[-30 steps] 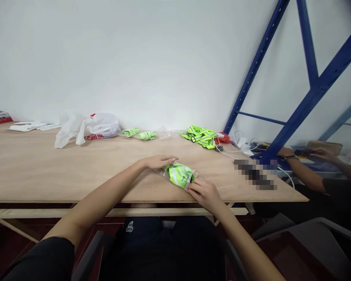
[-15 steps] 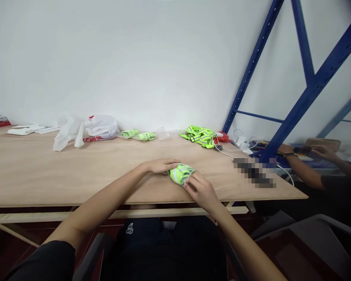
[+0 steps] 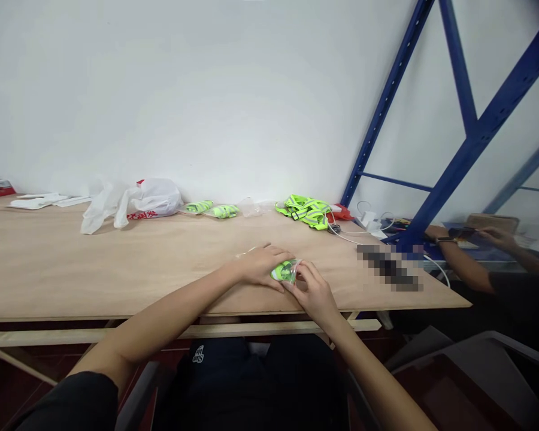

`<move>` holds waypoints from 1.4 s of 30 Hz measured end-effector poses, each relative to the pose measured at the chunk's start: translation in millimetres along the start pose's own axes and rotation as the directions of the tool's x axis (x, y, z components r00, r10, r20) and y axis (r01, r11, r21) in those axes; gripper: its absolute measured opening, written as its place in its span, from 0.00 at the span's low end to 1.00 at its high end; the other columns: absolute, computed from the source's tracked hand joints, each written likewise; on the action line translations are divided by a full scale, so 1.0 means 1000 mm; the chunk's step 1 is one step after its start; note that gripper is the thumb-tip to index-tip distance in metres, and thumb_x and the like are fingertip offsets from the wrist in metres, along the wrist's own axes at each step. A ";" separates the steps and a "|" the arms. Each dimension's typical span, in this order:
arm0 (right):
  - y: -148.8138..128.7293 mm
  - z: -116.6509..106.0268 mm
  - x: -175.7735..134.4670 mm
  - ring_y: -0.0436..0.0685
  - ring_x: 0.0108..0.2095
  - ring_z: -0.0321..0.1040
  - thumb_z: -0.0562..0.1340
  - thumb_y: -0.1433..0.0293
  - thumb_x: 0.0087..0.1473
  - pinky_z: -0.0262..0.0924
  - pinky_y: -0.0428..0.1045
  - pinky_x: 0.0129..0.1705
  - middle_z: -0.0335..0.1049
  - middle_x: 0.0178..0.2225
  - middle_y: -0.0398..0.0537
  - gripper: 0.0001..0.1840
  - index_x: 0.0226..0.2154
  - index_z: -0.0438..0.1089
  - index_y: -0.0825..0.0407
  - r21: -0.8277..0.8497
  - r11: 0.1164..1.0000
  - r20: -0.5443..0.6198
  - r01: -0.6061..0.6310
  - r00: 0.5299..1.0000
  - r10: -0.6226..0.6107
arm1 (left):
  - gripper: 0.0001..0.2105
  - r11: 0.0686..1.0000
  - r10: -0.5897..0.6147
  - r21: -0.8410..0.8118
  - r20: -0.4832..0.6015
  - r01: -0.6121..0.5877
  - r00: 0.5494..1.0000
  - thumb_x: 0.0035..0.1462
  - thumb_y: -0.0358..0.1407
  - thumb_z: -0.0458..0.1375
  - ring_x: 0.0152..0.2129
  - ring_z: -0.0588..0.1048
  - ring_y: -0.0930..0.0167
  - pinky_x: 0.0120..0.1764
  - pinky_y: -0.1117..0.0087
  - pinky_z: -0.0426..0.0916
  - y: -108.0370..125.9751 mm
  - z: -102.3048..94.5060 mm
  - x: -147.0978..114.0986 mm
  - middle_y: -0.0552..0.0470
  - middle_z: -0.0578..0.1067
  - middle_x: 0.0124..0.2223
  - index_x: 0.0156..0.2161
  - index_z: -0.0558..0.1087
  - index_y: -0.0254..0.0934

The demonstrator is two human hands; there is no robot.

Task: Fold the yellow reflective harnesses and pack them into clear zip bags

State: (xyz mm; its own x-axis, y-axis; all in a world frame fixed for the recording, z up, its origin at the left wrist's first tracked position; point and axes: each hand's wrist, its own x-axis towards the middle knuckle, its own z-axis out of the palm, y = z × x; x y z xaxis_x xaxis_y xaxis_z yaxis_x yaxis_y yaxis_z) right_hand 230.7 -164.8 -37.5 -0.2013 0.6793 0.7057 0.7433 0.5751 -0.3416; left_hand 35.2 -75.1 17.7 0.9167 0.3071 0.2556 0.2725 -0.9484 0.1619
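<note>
A clear plastic bag [image 3: 291,278] with folded neon-green reflective webbing inside lies near the front of the wooden table. My left hand [image 3: 263,266] is closed over its left part, fingers wrapped across the top and thumb on the near side. At the bag's right end, my right hand [image 3: 314,290] pinches the rim of the clear plastic between thumb and fingers. Part of the bag is hidden under the left hand. Farther back lies a loose neon-green reflective vest [image 3: 305,211] with grey stripes and a black buckle.
Two packed neon-green bags [image 3: 224,211] and a flattened clear bag [image 3: 255,207] lie along the wall. Left of them is a white carrier bag [image 3: 159,197]. White cables and a blue metal rack [image 3: 444,179] stand right, where another person's hands [image 3: 440,233] are.
My left hand has slid right, covering more of the bag. The right hand's fingers have come out of the bag's mouth and now pinch its edge.
</note>
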 end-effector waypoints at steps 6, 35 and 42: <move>0.000 -0.002 0.003 0.58 0.44 0.72 0.57 0.72 0.63 0.69 0.51 0.45 0.72 0.42 0.51 0.10 0.40 0.73 0.48 0.042 0.985 0.004 0.166 0.986 -0.167 | 0.28 0.997 0.070 0.044 -0.105 -0.065 0.992 0.58 0.50 0.63 0.52 0.73 0.58 0.55 0.61 0.64 0.004 0.019 0.009 0.39 0.73 0.56 0.57 0.66 0.35; -0.015 -0.004 0.010 0.59 0.38 0.73 0.53 0.69 0.64 0.67 0.53 0.43 0.77 0.37 0.52 0.12 0.34 0.71 0.52 0.223 0.968 0.334 -0.114 0.942 0.034 | 0.21 0.960 0.267 0.136 -0.194 -0.244 0.944 0.66 0.44 0.55 0.51 0.73 0.60 0.53 0.62 0.67 -0.007 0.038 0.011 0.35 0.74 0.55 0.58 0.67 0.32; -0.010 -0.006 0.004 0.61 0.44 0.74 0.55 0.71 0.62 0.69 0.55 0.48 0.78 0.43 0.53 0.12 0.43 0.73 0.51 0.200 0.979 0.181 -0.042 0.983 0.005 | 0.26 0.976 0.217 0.033 -0.177 -0.214 0.960 0.61 0.45 0.60 0.55 0.71 0.59 0.57 0.62 0.65 -0.008 0.034 0.009 0.34 0.71 0.58 0.60 0.65 0.33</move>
State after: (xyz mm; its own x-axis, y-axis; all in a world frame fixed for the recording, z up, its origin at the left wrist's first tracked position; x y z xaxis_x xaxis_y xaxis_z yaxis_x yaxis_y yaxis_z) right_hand 226.0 -170.4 -27.4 -0.3096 0.7535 0.5800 0.6083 0.6258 -0.4883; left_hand 51.5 -67.6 -13.1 0.8876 0.1030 0.4489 0.0790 -0.9943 0.0721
